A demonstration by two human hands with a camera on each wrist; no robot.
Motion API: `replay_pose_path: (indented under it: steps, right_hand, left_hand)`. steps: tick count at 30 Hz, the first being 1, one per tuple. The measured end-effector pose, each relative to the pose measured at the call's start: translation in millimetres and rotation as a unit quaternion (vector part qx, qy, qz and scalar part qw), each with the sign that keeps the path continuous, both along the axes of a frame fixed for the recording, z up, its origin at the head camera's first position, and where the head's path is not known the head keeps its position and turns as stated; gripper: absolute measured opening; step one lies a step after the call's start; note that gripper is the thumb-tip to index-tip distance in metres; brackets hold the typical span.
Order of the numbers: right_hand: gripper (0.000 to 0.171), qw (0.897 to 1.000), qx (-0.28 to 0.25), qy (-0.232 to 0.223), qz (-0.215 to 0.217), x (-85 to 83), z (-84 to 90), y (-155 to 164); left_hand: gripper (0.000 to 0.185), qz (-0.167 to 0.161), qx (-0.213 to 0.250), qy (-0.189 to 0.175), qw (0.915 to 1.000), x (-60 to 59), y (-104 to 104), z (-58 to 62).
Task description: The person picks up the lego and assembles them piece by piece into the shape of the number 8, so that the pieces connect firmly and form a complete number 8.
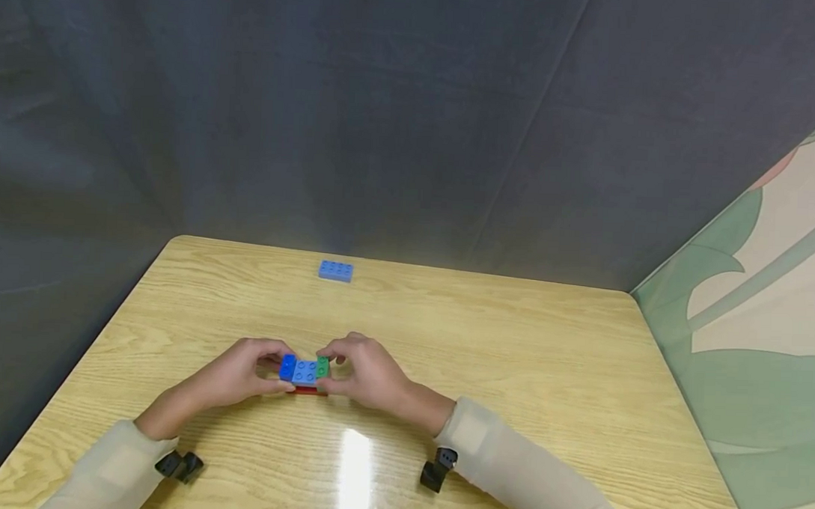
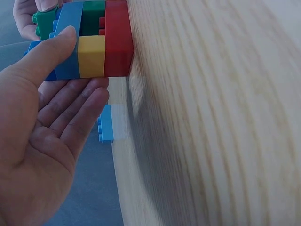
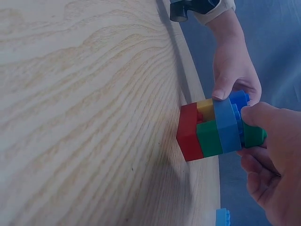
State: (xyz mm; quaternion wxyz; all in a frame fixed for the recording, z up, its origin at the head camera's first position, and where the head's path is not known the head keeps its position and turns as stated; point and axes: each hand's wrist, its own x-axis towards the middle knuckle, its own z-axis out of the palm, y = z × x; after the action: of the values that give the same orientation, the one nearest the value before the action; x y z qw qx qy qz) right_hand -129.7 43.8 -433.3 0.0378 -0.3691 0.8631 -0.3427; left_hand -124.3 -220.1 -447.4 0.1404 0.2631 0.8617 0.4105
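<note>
A small stack of toy building bricks stands on the table between both hands. Its base is a red brick (image 2: 118,47), carrying a yellow brick (image 2: 91,56) on the left and a green brick (image 3: 209,137) on the right, with a gap between. A light blue brick (image 1: 305,374) bridges them. On top sit a dark blue brick (image 1: 287,367) at the left end and a small green brick (image 1: 322,367) at the right. My left hand (image 1: 242,370) grips the stack's left end, thumb against the light blue brick. My right hand (image 1: 371,369) pinches the small green brick between thumb and fingers.
Another light blue brick (image 1: 336,271) lies near the table's back edge, beyond the stack. A dark curtain (image 1: 385,119) hangs behind the wooden table (image 1: 511,378), and a floral-patterned cloth (image 1: 748,356) borders its right side.
</note>
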Motion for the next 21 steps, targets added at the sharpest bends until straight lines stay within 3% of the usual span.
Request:
replay_pose_path:
  steps: [8,17,21]
  right_hand:
    - [0.039,1.0,0.008,0.009,-0.009,2.0,0.8,-1.1]
    - [0.035,0.998,0.005,-0.048,-0.027,-0.7,1.4,-3.3]
    - [0.034,0.998,0.009,-0.048,-0.035,1.6,3.9,-4.9]
  left_hand:
    - [0.031,0.001,0.0,0.001,1.0,0.1,0.7,0.9]
    - [0.03,0.003,0.0,0.002,1.0,0.4,1.2,0.6]
    - [0.031,0.004,-0.003,-0.001,1.0,0.5,1.3,0.7]
